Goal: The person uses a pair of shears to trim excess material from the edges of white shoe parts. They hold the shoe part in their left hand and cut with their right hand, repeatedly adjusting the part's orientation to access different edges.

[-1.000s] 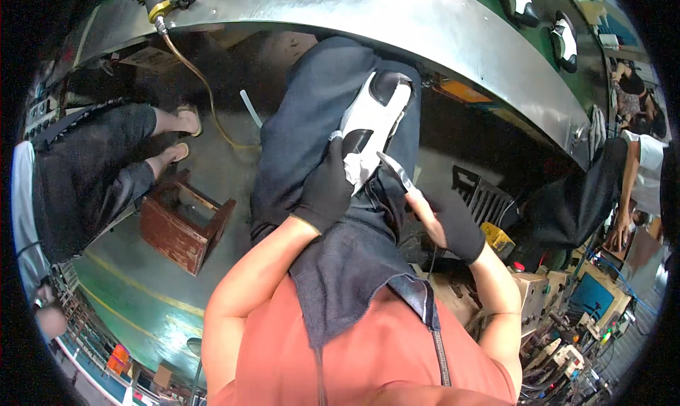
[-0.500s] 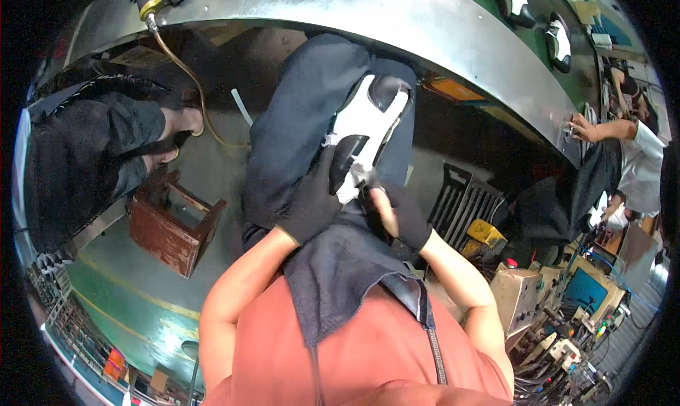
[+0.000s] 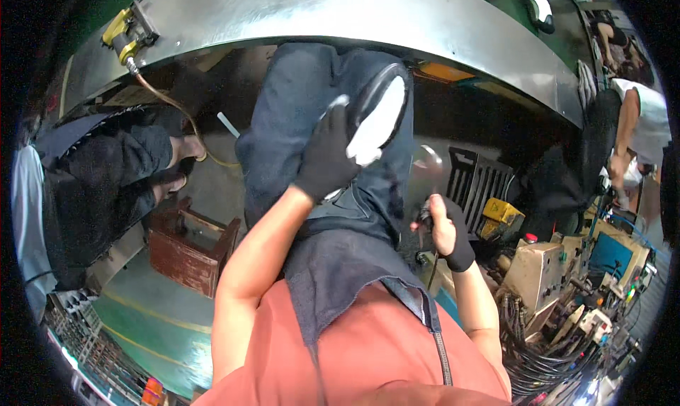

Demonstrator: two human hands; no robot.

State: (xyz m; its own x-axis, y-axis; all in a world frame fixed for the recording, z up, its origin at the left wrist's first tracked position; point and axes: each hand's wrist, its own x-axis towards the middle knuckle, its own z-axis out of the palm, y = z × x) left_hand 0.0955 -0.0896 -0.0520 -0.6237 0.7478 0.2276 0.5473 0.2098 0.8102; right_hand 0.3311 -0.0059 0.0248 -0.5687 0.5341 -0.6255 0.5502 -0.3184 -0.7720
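Our left hand [image 3: 329, 151] is clasping the black-and-white shoe [image 3: 383, 117], slanting lengthwise away-right; apart, on its right, our right hand [image 3: 452, 230] is gripping a shiny-tipped tool [image 3: 429, 161].

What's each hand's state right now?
Left hand: closed on the black-and-white shoe.
Right hand: closed on a tool with a shiny metal head; too blurred to tell its kind.

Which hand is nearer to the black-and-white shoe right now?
Left. The left hand is at the shoe, gripping it along its left side near the lower end. The right hand is apart from it, below and to the right, holding a metal-ended tool.
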